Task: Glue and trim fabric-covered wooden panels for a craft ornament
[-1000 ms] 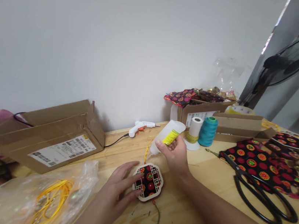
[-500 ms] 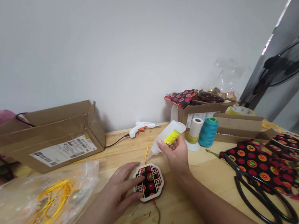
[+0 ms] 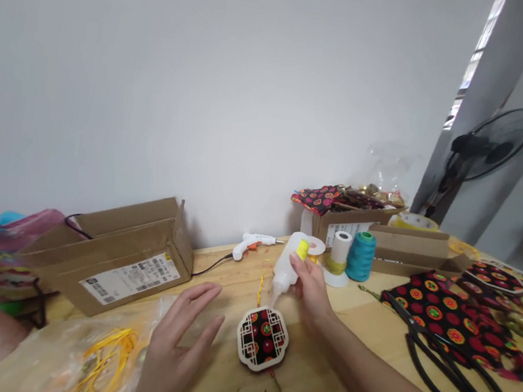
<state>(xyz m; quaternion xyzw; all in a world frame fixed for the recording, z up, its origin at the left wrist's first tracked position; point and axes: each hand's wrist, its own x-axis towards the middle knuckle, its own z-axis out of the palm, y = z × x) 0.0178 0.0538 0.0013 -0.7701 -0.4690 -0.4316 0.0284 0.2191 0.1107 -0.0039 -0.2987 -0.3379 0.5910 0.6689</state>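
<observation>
Lying flat on the wooden tabletop (image 3: 371, 315), the round wooden ornament with red-dotted black cloth (image 3: 263, 338) sits just beside the left hand (image 3: 177, 346), fingers spread open. Behind it, the right hand (image 3: 309, 287) grips a white glue bottle (image 3: 288, 268), tip down.
</observation>
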